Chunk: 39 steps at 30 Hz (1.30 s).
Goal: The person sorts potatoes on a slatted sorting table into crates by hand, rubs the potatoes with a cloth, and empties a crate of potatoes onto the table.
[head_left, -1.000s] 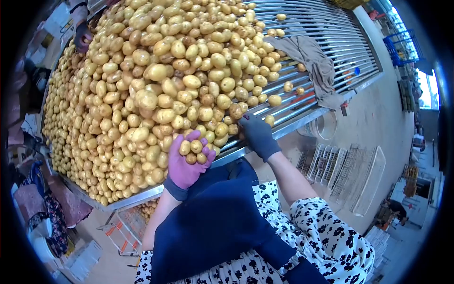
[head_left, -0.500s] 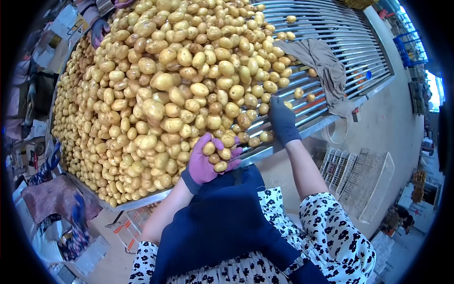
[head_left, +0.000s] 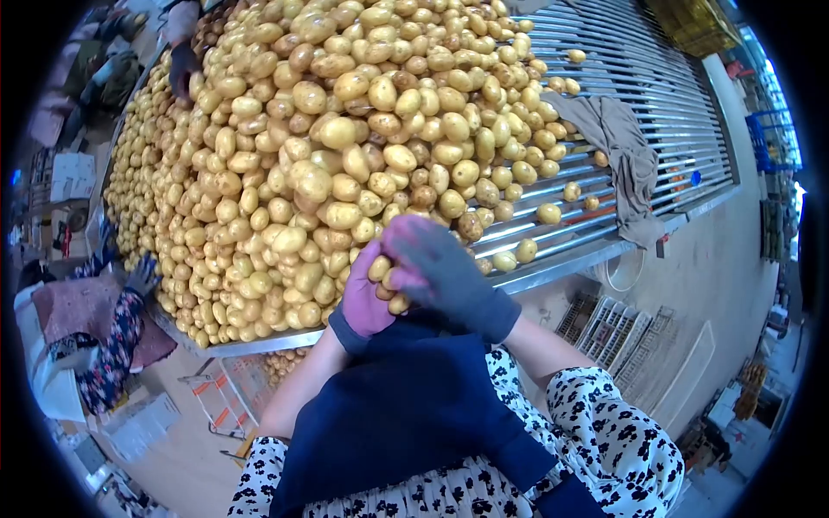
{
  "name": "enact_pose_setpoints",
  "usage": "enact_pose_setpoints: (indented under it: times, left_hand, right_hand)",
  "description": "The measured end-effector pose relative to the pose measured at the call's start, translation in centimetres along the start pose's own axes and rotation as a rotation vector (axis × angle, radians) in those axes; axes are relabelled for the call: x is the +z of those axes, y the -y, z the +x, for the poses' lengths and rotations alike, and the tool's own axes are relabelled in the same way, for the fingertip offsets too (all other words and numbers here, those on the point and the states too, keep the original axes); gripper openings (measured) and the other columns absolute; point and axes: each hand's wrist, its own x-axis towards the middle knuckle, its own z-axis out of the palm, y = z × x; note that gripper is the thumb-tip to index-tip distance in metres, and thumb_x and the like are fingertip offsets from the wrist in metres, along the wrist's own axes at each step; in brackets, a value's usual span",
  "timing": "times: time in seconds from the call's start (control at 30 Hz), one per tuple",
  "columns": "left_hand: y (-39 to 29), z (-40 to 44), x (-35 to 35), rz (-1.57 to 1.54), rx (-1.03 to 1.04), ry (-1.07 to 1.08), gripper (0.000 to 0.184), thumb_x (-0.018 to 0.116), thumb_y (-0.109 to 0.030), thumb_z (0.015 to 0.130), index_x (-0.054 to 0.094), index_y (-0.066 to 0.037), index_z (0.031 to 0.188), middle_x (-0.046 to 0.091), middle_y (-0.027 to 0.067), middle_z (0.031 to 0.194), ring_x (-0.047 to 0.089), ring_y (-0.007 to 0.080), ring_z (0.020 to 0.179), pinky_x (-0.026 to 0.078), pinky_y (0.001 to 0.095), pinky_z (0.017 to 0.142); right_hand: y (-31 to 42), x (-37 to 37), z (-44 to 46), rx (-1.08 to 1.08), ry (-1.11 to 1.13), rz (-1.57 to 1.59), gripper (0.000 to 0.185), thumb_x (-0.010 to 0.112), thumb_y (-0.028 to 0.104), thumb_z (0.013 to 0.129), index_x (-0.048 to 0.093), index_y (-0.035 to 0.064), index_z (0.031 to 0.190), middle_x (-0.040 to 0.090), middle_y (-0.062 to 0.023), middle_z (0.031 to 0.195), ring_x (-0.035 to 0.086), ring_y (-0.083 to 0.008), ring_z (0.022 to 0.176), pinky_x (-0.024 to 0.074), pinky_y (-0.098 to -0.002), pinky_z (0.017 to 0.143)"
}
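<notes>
My left hand (head_left: 365, 298), in a pink-palmed glove with a grey cuff, cups several small potatoes (head_left: 378, 269) in front of my apron. My right hand (head_left: 451, 281), gloved in grey with pink at the fingers, lies curled across the left palm and fingers. Its outline is slightly blurred, and whatever is under its fingers is hidden. Both hands are at the near edge of a large heap of yellow potatoes (head_left: 294, 186). A few loose potatoes (head_left: 526, 250) lie on the metal rollers just right of my right hand.
A roller table (head_left: 639, 65) with a metal rim carries the heap; a grey cloth (head_left: 635, 155) drapes over its near edge. Crates (head_left: 617, 332) and a white bucket (head_left: 623, 269) stand on the floor at right. Co-workers' gloved hands (head_left: 182, 71) (head_left: 141, 274) are at the left side.
My right hand has moved left from the rollers onto my left hand, covering part of the potatoes there. The view has shifted slightly. A co-worker's gloved hand at lower left has come to the heap's edge.
</notes>
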Motion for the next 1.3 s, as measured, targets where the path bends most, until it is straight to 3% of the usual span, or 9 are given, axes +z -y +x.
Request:
enact_pose_setpoints:
  times: [0.5,0.67,0.8,0.87,0.93,1.13,1.2,1.23,1.3]
  left_hand:
    - [-1.3,-5.4,-1.0,-0.445,0.186,0.064,0.031,0.050,-0.041,0.092,0.062,-0.014,0.099,0.048,0.0124,0.129,0.053,0.0254,0.101,0.052,0.0354,0.078]
    - [-2.4,-9.5,-3.4,-0.570,0.446,0.132,0.024,0.052,-0.036,0.092,0.055,-0.013,0.090,0.048,0.0105,0.126,0.053,0.0223,0.099,0.053,0.0347,0.078]
    - [-2.3,-15.9,-5.5,-0.635,0.806,0.109,0.025,0.052,-0.040,0.092,0.054,-0.016,0.095,0.051,0.0102,0.124,0.054,0.0227,0.101,0.053,0.0331,0.076]
    - [-2.3,-19.8,-6.9,-0.604,1.074,0.014,0.024,0.056,-0.034,0.090,0.055,-0.012,0.100,0.053,0.0110,0.119,0.055,0.0201,0.099,0.053,0.0304,0.073]
    - [-2.9,-25.0,-11.7,-0.840,0.877,0.680,0.028,0.059,-0.029,0.088,0.055,-0.006,0.104,0.056,0.0116,0.112,0.056,0.0212,0.097,0.054,0.0307,0.074]
    - [-4.4,-40.6,-24.7,-0.491,1.965,-0.098,0.052,0.059,-0.031,0.087,0.042,-0.001,0.126,0.051,0.0193,0.120,0.046,0.0374,0.117,0.036,0.0537,0.105]
    - [-4.3,-48.0,-46.1,-1.277,1.176,1.414,0.059,0.057,-0.032,0.088,0.034,-0.002,0.133,0.047,0.0220,0.128,0.038,0.0434,0.124,0.029,0.0592,0.107]
    - [-4.2,-48.3,-44.8,-1.281,1.188,1.412,0.059,0.057,-0.032,0.088,0.034,-0.002,0.133,0.047,0.0220,0.128,0.038,0.0434,0.124,0.029,0.0592,0.107]
    - [-6.0,-46.7,-36.5,-1.082,1.812,-0.321,0.038,0.050,-0.032,0.093,0.052,-0.007,0.122,0.054,0.0101,0.122,0.044,0.0261,0.121,0.034,0.0498,0.107]
  right_hand:
    - [-7.0,-7.8,0.9,0.641,0.243,-0.278,0.031,0.060,0.027,0.086,0.059,0.0038,0.106,0.059,-0.0144,0.087,0.057,-0.0247,0.072,0.0463,-0.0319,0.067]
    - [-9.0,0.1,-6.6,0.476,0.224,-0.418,0.057,0.062,0.034,0.087,0.046,-0.0037,0.127,0.051,-0.0259,0.125,0.049,-0.0410,0.116,0.0409,-0.0435,0.097]
    - [-9.7,-0.9,-6.0,1.076,0.251,0.353,0.062,0.064,0.019,0.088,0.034,-0.0033,0.138,0.048,-0.0178,0.129,0.049,-0.0235,0.116,0.0382,-0.0326,0.099]
    - [-14.4,0.1,-8.7,0.753,0.089,0.407,0.061,0.062,0.015,0.090,0.033,-0.0039,0.139,0.043,-0.0156,0.134,0.046,-0.0199,0.118,0.0367,-0.0313,0.100]
    - [-9.8,-0.9,-5.8,0.686,0.076,0.337,0.056,0.061,0.013,0.090,0.036,-0.0063,0.136,0.043,-0.0160,0.136,0.044,-0.0189,0.120,0.0348,-0.0303,0.102]
    - [-13.2,-1.6,-6.0,0.741,0.196,0.282,0.055,0.062,0.014,0.089,0.039,-0.0030,0.136,0.053,-0.0132,0.123,0.051,-0.0150,0.104,0.0430,-0.0270,0.089]
    - [-9.9,-2.1,-4.5,0.726,0.152,0.303,0.052,0.062,0.014,0.090,0.041,-0.0014,0.135,0.054,-0.0124,0.122,0.052,-0.0159,0.103,0.0436,-0.0271,0.088]
    - [-10.2,-2.4,-4.7,0.693,0.124,0.273,0.053,0.064,0.018,0.089,0.042,-0.0010,0.134,0.054,-0.0115,0.120,0.052,-0.0156,0.100,0.0435,-0.0270,0.087]
    - [-12.1,-4.2,-5.0,0.801,0.088,0.322,0.053,0.064,0.023,0.089,0.044,0.0003,0.132,0.053,-0.0113,0.120,0.052,-0.0164,0.101,0.0427,-0.0273,0.088]
